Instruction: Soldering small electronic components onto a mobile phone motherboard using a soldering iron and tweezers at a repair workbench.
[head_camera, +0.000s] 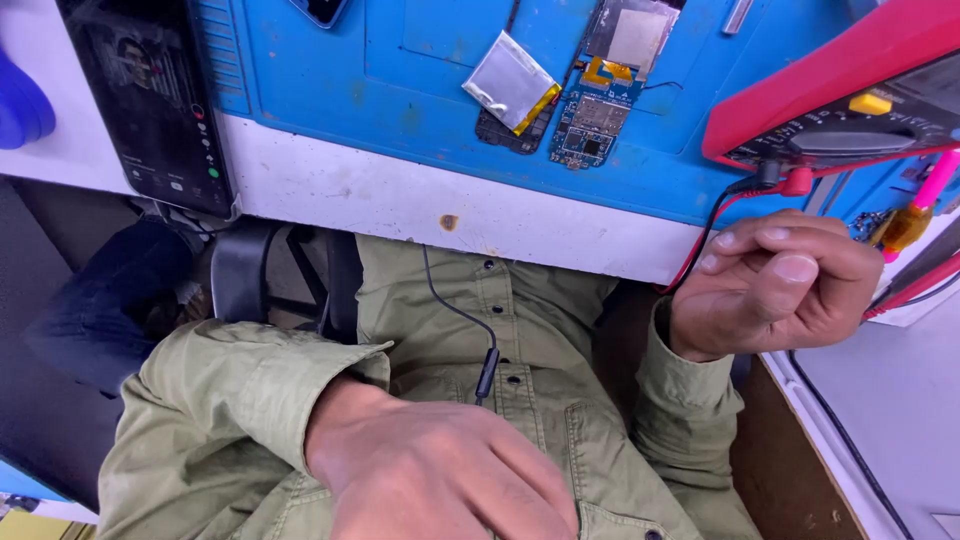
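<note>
My right hand (780, 280) curls into a narrow, empty grip beside the red meter (830, 100) at two o'clock; my left hand (440, 475) rests on my shirt (540, 330), grip hidden.

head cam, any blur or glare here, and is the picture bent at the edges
Head view: the left hand is soft with blur at the bottom edge; the right hand is sharp. The foil battery pouch shows mild glare. The bench edge bows, a wide-lens distortion. Light is even, with soft shadow under the bench.
</note>
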